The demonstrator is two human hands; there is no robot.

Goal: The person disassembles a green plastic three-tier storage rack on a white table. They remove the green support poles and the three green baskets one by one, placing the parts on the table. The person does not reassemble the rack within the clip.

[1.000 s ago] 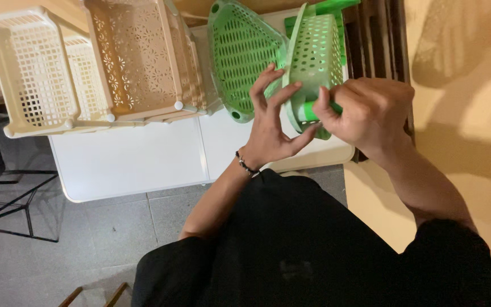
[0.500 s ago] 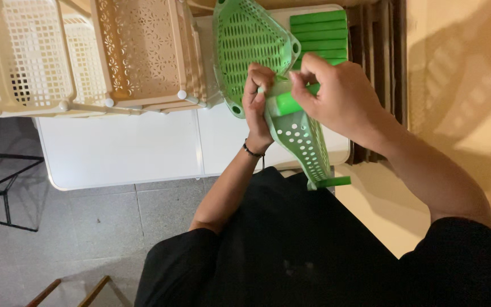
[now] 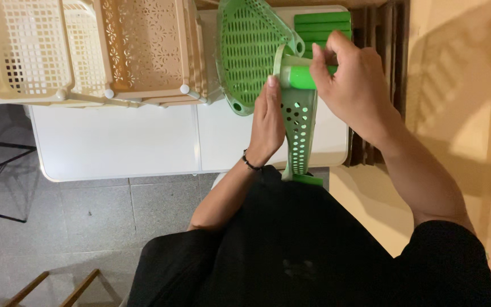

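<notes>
Just right of the frame's centre, the person holds a pale green perforated basket shelf on edge, so that it runs as a narrow strip from the upper middle of the frame down toward the black clothing at the bottom. The left hand lies flat along the shelf's left side, fingers straight and pointing up the frame, pressing against the plastic; a dark beaded bracelet circles its wrist. The right hand comes in from the right and closes around a bright green tube at the shelf's upper end, thumb and fingers wrapped over it where the tube meets the shelf's corner. Behind the held shelf, a second green perforated shelf leans tilted on the white table, just beside the left hand's fingertips. More bright green tubes lie side by side at the upper right of the table, partly hidden by the right hand. Stacked cream and beige lattice baskets fill the upper left of the frame, resting on the table's far part. Grey floor tiles show at the lower left.
</notes>
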